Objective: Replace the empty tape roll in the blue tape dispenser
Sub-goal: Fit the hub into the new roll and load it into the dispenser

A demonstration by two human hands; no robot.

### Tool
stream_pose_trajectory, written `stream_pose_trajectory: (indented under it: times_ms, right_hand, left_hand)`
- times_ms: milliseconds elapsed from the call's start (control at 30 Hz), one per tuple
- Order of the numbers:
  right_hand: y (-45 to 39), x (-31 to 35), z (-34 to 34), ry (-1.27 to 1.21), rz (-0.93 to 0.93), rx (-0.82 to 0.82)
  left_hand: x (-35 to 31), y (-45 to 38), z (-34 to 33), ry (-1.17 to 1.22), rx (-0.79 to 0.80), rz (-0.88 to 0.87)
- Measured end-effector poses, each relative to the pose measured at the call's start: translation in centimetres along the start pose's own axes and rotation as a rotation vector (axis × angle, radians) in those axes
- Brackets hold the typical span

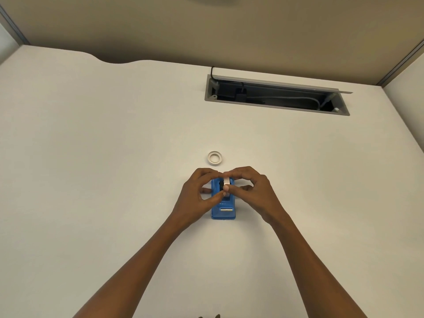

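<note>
White desk (91, 157) with open cable tray (275, 97)

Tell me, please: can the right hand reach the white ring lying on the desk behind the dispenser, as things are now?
Probably yes. The white ring lies flat on the bare desk just beyond the right hand, with nothing between them. But both hands are busy with the roll over the blue dispenser.

A tape dispenser (223, 206) stands on the bench (91, 157) at lower centre of the frame, a hand at either side of it, a tape roll (226, 181) held above it. A second roll (215, 158) lies just behind; a cable tray (275, 95) sits recessed at upper right.
</note>
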State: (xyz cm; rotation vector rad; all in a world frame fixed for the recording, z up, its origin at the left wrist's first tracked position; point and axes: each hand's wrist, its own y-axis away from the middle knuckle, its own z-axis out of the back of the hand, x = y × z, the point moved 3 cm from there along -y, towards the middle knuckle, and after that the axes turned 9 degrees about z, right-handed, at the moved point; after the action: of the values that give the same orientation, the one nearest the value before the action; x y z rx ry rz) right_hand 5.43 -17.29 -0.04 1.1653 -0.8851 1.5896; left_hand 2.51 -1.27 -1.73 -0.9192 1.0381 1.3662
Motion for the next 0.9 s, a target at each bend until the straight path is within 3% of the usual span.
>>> stream_pose_trajectory:
  times_ms: [733,900]
  right_hand:
    - [-0.51,0.16,-0.25,0.056,-0.018,-0.142]
    - [-0.03,0.09,-0.18,0.046,-0.025,-0.029]
  left_hand:
    - [-0.44,-0.18,0.12,0.003,0.021,0.027]
    - [-0.65,-0.13,0.12,0.021,0.028,0.016]
